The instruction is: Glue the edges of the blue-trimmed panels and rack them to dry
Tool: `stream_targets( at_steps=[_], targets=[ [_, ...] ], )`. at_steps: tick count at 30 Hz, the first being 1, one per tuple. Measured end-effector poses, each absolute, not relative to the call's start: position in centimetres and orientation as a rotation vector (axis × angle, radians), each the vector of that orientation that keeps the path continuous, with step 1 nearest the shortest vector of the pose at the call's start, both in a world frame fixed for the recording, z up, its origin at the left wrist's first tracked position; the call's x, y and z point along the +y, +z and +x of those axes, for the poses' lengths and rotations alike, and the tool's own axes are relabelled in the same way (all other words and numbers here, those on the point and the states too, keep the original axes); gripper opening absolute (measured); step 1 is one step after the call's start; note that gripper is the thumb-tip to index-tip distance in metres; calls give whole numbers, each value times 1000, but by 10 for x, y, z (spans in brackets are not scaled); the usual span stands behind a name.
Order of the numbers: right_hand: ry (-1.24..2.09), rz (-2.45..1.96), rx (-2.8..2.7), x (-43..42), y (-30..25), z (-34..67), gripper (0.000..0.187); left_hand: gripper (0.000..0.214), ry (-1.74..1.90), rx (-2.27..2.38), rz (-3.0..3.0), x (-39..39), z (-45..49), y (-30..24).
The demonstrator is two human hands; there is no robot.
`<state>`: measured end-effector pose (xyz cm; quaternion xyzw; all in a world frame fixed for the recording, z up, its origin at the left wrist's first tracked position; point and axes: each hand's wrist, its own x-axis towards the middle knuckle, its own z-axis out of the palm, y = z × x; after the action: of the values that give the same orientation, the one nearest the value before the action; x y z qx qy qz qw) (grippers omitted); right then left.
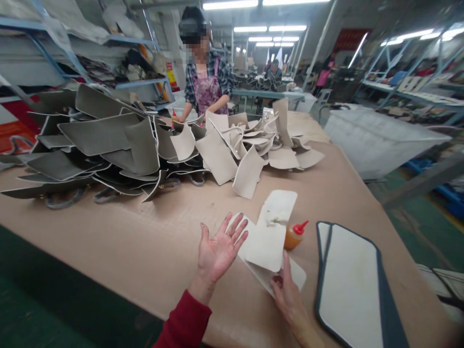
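My left hand (219, 251) is spread wide, palm turned up and bare of any object, just beside the left edge of the thin, off-white, round-cornered panels (266, 246), which lie overlapping on the broad brown tabletop (155, 241). My right hand (290, 299) is partly curled at their near right side, index finger stretched out along the upper panel's edge, thumb bent in; I cannot tell whether it pinches a panel. Just beyond that fingertip, close against the panels, stands a squat amber bottle with a pointed red cap (293, 238). Farther right lie flat white boards with dark grey edging (350, 280).
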<state>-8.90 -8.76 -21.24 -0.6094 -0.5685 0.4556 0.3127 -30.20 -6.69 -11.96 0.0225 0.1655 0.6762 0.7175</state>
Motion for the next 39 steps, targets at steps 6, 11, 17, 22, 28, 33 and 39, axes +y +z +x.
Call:
stream_targets(
  at_steps=[6,11,17,22,28,33,39],
  targets=[
    [1332,-1510,-1299,-77,-207,-83,54,71,1521,419,-59,-64,-289,-128],
    [1457,-1488,-1041,-68,-213,-84,52,70,1577,419,-136,-62,-281,-129],
    [1530,-1476,-899,-59,-219,-93,58,73,1575,397,-146,-61,-273,-124],
    [1562,-1358,-1059,-55,-203,-102,54,57,1620,469,-104,-63,-280,-126],
    [1567,-1368,-1318,-61,-192,-80,40,37,1724,1219,146,-74,-303,-155],
    [1370,-1577,-1453,-79,-207,-48,45,57,1582,1593,482,-71,-316,-191],
    [1244,-1780,-1491,-76,-219,-52,64,52,1386,1595,1164,-32,-317,-185]
  ],
)
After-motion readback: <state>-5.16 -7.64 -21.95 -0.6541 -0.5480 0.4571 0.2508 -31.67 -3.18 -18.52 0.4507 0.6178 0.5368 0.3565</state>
